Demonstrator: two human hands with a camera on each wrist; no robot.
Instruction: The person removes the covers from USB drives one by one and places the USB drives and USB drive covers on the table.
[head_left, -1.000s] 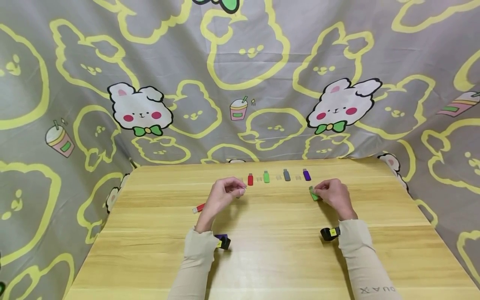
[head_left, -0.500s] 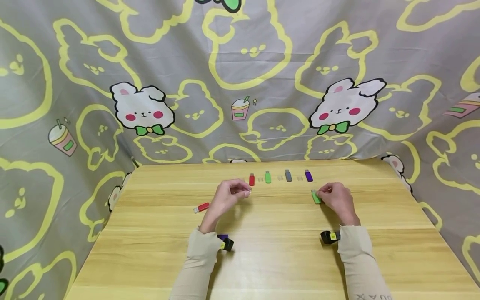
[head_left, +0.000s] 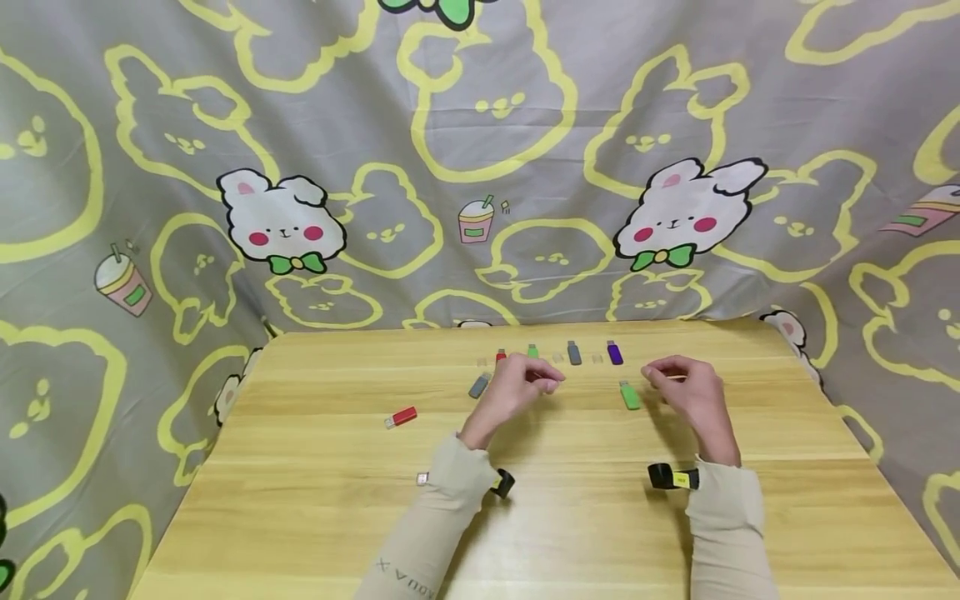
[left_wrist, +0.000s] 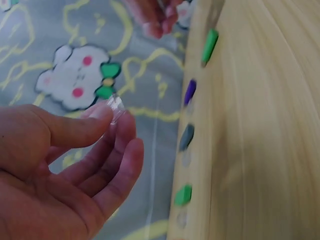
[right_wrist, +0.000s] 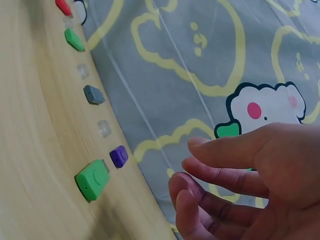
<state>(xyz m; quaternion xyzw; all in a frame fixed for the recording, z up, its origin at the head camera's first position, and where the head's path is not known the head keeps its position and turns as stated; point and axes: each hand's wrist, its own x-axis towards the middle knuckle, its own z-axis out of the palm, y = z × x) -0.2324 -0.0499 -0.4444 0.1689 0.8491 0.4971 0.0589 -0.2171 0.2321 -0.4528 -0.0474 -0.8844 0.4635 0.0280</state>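
My left hand (head_left: 516, 390) pinches a small clear plastic cap (left_wrist: 116, 108) between thumb and fingertips, raised over the table. Loosely bent and holding nothing, my right hand (head_left: 692, 396) hovers just right of a green USB stick (head_left: 630, 396). This stick lies on the wood with its metal plug facing the back. Behind it lies a row of USB sticks: purple (head_left: 615, 353), grey (head_left: 574, 353), green (head_left: 532, 351) and red (head_left: 501, 355). My left hand partly covers the last two in the head view. Clear caps (right_wrist: 103, 128) lie between the row's sticks.
On the left, a second grey USB stick (head_left: 478, 386) and a second red one (head_left: 402, 417) lie on the wooden table (head_left: 300, 500). A metal plug (head_left: 422, 478) pokes out from under my left sleeve. A patterned curtain (head_left: 420, 275) stands behind the table.
My left hand has moved right, uncovering the second grey stick. My right hand has let go of the green USB stick and shifted slightly right; the stick stays on the table.
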